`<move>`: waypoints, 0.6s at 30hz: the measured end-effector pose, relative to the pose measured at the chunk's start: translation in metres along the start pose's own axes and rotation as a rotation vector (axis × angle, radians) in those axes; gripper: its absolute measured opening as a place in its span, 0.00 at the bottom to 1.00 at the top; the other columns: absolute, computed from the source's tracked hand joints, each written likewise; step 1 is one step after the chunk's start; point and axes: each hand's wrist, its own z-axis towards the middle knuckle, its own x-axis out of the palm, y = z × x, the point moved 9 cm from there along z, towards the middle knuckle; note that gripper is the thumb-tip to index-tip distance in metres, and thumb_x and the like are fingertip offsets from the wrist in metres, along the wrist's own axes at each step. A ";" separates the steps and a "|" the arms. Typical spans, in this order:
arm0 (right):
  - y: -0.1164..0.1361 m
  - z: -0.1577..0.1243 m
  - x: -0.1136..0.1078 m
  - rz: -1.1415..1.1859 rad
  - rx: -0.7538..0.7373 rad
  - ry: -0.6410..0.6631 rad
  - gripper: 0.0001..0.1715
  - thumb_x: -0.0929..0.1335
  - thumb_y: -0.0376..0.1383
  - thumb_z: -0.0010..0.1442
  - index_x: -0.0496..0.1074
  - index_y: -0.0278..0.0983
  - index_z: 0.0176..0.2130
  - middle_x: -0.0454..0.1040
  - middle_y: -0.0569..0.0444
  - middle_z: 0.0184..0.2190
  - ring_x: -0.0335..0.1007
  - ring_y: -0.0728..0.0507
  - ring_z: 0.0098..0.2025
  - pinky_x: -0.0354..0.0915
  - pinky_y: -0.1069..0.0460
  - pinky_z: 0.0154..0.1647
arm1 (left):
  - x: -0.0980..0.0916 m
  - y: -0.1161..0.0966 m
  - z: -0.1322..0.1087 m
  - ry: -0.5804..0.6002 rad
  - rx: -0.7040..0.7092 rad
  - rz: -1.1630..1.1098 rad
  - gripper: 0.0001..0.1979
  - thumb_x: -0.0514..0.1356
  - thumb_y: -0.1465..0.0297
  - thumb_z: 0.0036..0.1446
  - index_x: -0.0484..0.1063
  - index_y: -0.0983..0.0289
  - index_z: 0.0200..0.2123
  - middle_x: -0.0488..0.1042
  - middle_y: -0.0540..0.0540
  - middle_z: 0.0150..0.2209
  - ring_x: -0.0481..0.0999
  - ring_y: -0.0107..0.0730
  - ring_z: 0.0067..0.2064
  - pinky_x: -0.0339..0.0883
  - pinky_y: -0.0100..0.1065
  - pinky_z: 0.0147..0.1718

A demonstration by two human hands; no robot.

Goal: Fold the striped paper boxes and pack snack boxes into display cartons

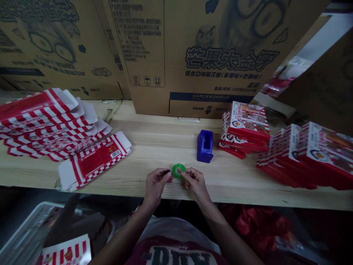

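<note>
Dark-red shirt cloth with large lettering is nearest, and two bare forearms extend from beside it, converging over the pale wooden surface. One round green tape roll is between the hands near the front edge, its flat face turned up (a ring, so without a long axis). The right hand pinches its right side; the left hand has thumb and fingers drawn together at its left edge (something dark there is unclear). One blue plastic tape dispenser stands just beyond, lengthwise front to back. Two groups of red-and-white boxes stand right; one flattened red-and-white carton lies left.
</note>
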 end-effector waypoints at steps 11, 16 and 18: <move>-0.005 -0.007 0.012 -0.036 -0.047 0.004 0.17 0.72 0.45 0.51 0.65 0.36 0.25 0.57 0.64 0.14 0.50 0.53 0.16 0.49 0.57 0.15 | 0.008 0.006 0.003 -0.004 0.305 0.305 0.08 0.64 0.65 0.51 0.75 0.64 0.33 0.72 0.51 0.29 0.72 0.28 0.29 0.66 0.28 0.28; 0.014 -0.012 0.013 -0.353 -0.271 0.021 0.11 0.68 0.41 0.57 0.71 0.36 0.28 0.63 0.60 0.20 0.57 0.50 0.23 0.55 0.55 0.25 | 0.009 0.010 0.008 0.013 0.278 0.348 0.08 0.64 0.65 0.51 0.74 0.64 0.30 0.72 0.51 0.27 0.72 0.28 0.27 0.66 0.28 0.27; 0.020 -0.014 0.016 -0.455 -0.334 0.031 0.10 0.66 0.40 0.59 0.72 0.36 0.32 0.66 0.59 0.22 0.58 0.49 0.25 0.55 0.54 0.27 | 0.011 0.009 0.009 0.026 0.277 0.359 0.08 0.64 0.65 0.51 0.73 0.65 0.30 0.72 0.50 0.26 0.71 0.27 0.26 0.66 0.28 0.26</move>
